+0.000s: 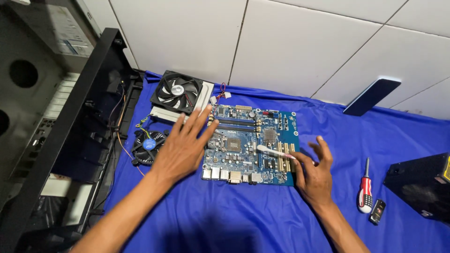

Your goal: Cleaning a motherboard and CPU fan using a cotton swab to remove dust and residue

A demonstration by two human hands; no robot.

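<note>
Landmark is the blue motherboard (pixel 251 145), lying flat on the blue cloth (pixel 234 220), which covers most of the floor in front of the white tiled wall (pixel 300 42).

Biggest item: the open black PC case (pixel 51 122), far left of the board, side panel off, cables trailing out toward the cloth. At far right of the board sits a black box (pixel 419 187), prob. a power supply, partly out of view. Behind and left of the board, a black case fan (pixel 176 92) lies against a white bracket (pixel 199 100). Directly left of the board is a smaller round CPU cooler fan (pixel 147 146) w/ a blue centre. Behind and right of the board, a dark flat phone-like slab (pixel 371 96) leans on the wall.

Left hand (pixel 183 145) spreads flat, fingers splayed, nothing gripped, palm over the board's left edge, pressing or hovering – can't tell which. Right hand (pixel 314 173) is at the board's right front corner, pinching a cotton swab (pixel 274 151); the swab's tip reaches over the board near its centre, other fingers loose and fanned out.

Right of the board, well apart: a red-and-white screwdriver (pixel 365 189), and just beside it a small black oblong gadget (pixel 377 212).
</note>
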